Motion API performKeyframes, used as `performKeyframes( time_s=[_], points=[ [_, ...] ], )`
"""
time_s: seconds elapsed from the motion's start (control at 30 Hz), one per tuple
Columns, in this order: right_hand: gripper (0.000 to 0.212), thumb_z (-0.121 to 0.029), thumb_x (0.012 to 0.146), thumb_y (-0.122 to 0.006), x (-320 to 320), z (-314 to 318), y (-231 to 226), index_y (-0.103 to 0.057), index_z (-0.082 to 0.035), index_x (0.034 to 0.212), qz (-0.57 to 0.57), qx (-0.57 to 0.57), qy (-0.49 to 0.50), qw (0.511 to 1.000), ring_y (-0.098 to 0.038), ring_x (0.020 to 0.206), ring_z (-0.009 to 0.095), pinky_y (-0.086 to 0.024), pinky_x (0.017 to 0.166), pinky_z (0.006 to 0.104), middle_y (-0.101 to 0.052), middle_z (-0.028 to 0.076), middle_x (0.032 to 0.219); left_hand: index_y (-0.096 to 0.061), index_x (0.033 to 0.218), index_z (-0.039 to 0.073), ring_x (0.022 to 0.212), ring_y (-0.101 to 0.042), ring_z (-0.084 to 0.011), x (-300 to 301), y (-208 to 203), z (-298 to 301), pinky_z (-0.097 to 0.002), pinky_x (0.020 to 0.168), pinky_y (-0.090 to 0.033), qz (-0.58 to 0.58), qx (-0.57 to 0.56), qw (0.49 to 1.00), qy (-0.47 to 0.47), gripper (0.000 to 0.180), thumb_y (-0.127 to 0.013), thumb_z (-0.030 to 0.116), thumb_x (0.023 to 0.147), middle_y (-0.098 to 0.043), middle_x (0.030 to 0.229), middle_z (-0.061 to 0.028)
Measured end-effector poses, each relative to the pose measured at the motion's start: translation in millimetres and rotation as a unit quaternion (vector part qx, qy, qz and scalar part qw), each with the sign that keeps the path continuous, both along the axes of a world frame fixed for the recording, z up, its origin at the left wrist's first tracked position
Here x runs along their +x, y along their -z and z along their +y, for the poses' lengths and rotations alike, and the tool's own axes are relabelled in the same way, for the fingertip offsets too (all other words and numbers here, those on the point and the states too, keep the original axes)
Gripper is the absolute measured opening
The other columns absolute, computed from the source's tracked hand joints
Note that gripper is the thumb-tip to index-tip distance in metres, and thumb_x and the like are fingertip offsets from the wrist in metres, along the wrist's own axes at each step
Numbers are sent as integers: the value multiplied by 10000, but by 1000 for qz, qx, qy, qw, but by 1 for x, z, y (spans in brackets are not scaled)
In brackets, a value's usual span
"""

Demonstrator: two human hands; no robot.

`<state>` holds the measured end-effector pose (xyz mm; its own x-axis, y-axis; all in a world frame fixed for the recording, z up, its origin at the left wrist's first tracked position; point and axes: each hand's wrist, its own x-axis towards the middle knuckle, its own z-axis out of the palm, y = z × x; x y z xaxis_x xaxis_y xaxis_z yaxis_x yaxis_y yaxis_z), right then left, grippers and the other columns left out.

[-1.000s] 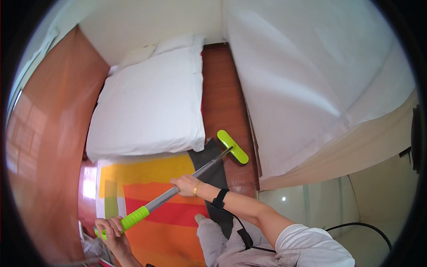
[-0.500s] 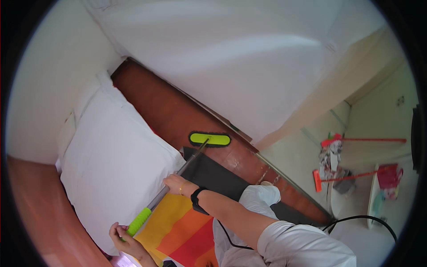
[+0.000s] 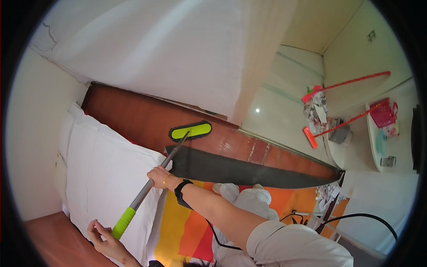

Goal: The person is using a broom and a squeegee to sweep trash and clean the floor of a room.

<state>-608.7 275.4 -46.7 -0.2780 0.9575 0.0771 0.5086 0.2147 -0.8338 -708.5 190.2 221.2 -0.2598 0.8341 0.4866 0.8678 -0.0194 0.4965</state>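
A mop with a flat lime-green head (image 3: 191, 131), fringed in dark grey, lies head-down on the reddish-brown floor. Its grey metal pole slants down toward me and ends in a ribbed green handle grip (image 3: 123, 222). My right hand (image 3: 158, 177) is wrapped round the middle of the pole, a dark band and a gold bracelet on its wrist. At the lower end of the grip is my left hand (image 3: 105, 241), its fingers apart and loosely bent, the hand's edge against or just beside the grip.
White bedding (image 3: 111, 178) lies to the left, and a white sheet (image 3: 178, 53) hangs along the far side. A dark grey mat strip (image 3: 222, 167) crosses the floor, beside a yellow-orange-red mat (image 3: 171, 222). Red-handled tools (image 3: 311, 137) and paper litter (image 3: 315, 111) are at the right.
My view has turned, bringing more of the right side into sight. The mop head has tilted relative to the picture. My right hand stays on the pole; my left hand remains by the grip's end.
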Motion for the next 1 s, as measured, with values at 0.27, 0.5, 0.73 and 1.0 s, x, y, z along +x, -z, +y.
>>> performKeyframes(
  time_s=[0.27, 0.5, 0.73, 1.0],
  points=[
    [159, -198, 669, -517, 62, -83, -8, -557, -53, 721, 21, -27, 13, 999, -513, 828, 273, -345, 796, 353, -575, 125, 780, -511, 915, 18, 525, -372, -69, 57, -20, -53, -189, 493, -334, 8, -37, 999, 4, 192, -427, 180, 854, -505, 767, -11],
    [148, -206, 609, -602, 133, -182, -9, -527, -85, 648, 11, -35, 29, 999, -526, 788, 263, -368, 733, 352, -560, 114, 729, -516, 918, 26, 520, -348, -56, 116, -20, -135, -173, 481, -313, -18, -10, 1000, 18, 196, -419, 185, 858, -513, 797, -4],
    [207, -268, 635, -573, 212, -257, -18, -554, -64, 667, 13, -39, 60, 997, -563, 692, 302, -409, 659, 393, -580, 143, 670, -513, 923, 10, 476, -314, -35, 181, -31, -160, -164, 432, -264, -26, -1, 993, 119, 179, -424, 149, 855, -506, 790, -1],
    [177, -237, 634, -567, 293, -322, -15, -529, -64, 631, 36, -52, 139, 988, -560, 666, 306, -421, 621, 390, -562, 148, 624, -513, 875, 11, 449, -322, -31, 270, -34, -190, -143, 420, -257, -76, -23, 969, 235, 136, -450, 125, 836, -487, 708, -3]
  ],
)
